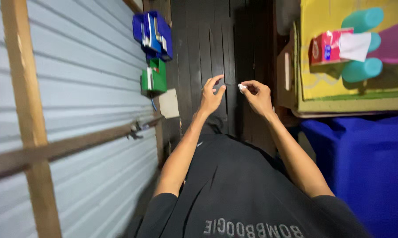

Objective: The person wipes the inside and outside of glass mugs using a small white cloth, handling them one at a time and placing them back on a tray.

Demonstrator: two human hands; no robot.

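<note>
Looks like mid-step: right hand [257, 95] pinches a small white scrap [242, 87] at its fingertips, up against the dark wooden plank wall [208, 44]. Left hand [211, 94] hangs half-open and empty beside it, so next it'd need a steady two-handed fiddle.

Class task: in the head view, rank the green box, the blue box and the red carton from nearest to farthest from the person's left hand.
From the left hand:
1. Green box, on the wall to its left.
2. Blue box, higher on that wall.
3. Red carton, far right, on the yellow surface.
</note>
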